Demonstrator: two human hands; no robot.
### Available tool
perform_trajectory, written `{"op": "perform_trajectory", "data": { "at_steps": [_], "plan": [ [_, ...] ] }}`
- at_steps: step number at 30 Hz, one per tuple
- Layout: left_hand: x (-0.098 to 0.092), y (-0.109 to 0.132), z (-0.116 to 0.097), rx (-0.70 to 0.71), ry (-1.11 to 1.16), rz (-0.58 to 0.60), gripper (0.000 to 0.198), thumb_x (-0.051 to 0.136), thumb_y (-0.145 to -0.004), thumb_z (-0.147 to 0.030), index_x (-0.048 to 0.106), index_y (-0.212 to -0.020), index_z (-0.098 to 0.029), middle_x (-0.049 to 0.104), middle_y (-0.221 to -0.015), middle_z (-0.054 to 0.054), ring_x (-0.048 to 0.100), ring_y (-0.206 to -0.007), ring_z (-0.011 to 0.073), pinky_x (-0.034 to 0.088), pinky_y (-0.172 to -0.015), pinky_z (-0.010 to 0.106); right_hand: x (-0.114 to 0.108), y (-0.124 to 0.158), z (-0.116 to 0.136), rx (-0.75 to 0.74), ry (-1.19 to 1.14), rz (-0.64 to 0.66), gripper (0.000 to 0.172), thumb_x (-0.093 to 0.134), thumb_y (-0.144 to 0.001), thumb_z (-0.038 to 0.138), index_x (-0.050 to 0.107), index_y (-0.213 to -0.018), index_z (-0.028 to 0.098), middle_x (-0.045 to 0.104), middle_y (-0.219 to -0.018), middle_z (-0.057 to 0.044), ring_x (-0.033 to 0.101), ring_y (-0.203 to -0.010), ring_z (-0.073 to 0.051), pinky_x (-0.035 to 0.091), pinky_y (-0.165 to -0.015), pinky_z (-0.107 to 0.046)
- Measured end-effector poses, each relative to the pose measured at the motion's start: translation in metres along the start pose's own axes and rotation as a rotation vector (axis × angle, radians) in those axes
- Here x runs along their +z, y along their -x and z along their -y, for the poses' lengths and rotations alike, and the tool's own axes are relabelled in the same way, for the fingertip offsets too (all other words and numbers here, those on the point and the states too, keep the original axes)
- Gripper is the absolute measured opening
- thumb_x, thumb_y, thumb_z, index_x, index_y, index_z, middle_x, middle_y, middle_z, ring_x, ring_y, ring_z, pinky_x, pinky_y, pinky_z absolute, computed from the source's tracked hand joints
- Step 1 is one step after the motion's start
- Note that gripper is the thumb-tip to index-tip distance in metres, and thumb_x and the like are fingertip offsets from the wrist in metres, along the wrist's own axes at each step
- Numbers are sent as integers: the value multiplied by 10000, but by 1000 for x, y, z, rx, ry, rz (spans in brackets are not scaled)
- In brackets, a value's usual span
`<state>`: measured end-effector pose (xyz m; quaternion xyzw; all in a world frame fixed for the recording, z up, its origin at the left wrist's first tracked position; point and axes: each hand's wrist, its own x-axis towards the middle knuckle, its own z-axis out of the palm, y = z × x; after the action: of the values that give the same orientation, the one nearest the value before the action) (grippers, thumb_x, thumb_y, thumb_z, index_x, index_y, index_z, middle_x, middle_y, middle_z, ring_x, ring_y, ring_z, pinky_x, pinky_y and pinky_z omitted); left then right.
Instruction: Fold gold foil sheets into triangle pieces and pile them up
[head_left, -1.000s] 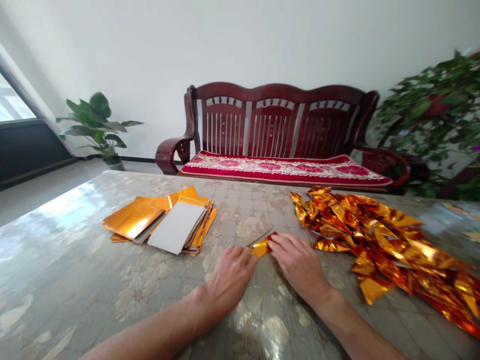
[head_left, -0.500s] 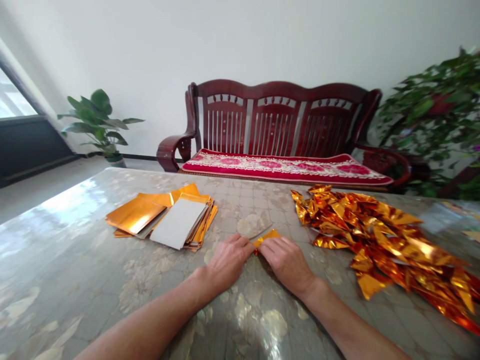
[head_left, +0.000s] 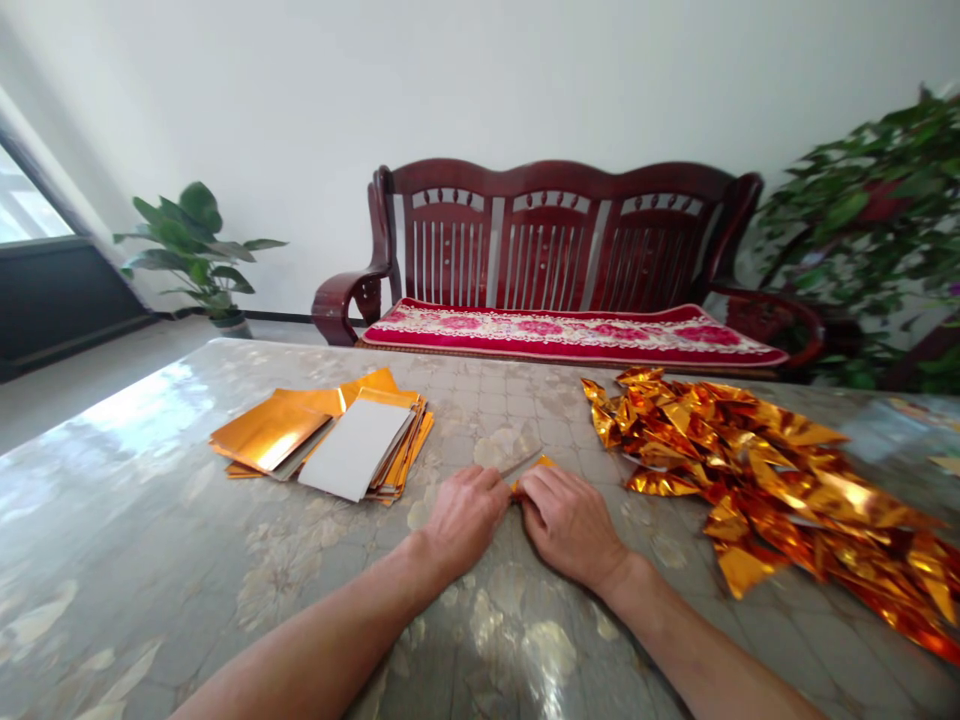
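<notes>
A small piece of gold foil paper [head_left: 534,465] lies on the table between my two hands, mostly covered by them. My left hand [head_left: 465,515] rests knuckles up with its fingertips pinched on the paper's left end. Pressed against the paper's right side, my right hand [head_left: 570,520] has its fingers curled over it. Only a gold corner and a thin silvery edge of the paper stick out beyond my fingers.
A stack of flat gold sheets [head_left: 262,432] with a white-backed one [head_left: 355,448] on top lies at the left. A heap of folded gold foil pieces [head_left: 757,470] spreads at the right. The marbled table [head_left: 150,540] is glossy. A red wooden bench [head_left: 559,270] and potted plants [head_left: 196,245] stand behind.
Both hands have drawn closer together over the gold paper, covering more of it. The paper's visible part has shrunk to a small corner.
</notes>
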<state>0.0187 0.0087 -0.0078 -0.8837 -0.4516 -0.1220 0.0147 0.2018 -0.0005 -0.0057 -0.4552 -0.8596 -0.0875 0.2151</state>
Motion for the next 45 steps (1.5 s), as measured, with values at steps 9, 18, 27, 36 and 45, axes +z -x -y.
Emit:
{"op": "perform_trajectory", "data": {
  "at_steps": [9,18,27,36,45],
  "plan": [
    [-3,3,14,-73,306,-43,300,482,-915,-128,714,-1059,-254,651,-986,16,619,-945,149,475,-836,235,3,-3,-8,25,-62,-1,159,537,-963,227,668,-873,221,657,-863,-35,577,-874,-193,439,-766,-311],
    [0,2,23,-112,379,-59,322,492,-905,-109,742,-1037,-263,652,-982,20,620,-939,156,478,-838,244,4,-6,-8,87,-77,0,125,574,-939,211,656,-844,214,662,-867,-30,594,-854,-197,438,-751,-315],
    [-3,0,20,-114,377,-72,180,577,-916,-197,745,-958,-243,674,-974,11,625,-942,157,464,-847,238,3,-8,-6,116,-59,11,189,523,-978,267,673,-877,213,651,-889,-40,607,-866,-186,444,-762,-302],
    [-5,-1,16,-128,337,-66,125,611,-902,-195,731,-906,-230,690,-925,4,630,-932,162,452,-830,242,5,-9,-7,153,-81,4,205,521,-977,259,656,-832,207,623,-898,-48,582,-887,-195,424,-761,-298],
    [-6,-2,12,-179,303,-23,151,581,-922,-210,729,-912,-242,697,-931,14,639,-939,181,454,-823,260,6,-10,-9,194,-118,63,155,537,-964,238,655,-867,210,660,-901,-53,571,-900,-213,411,-783,-312]
  ]
}}
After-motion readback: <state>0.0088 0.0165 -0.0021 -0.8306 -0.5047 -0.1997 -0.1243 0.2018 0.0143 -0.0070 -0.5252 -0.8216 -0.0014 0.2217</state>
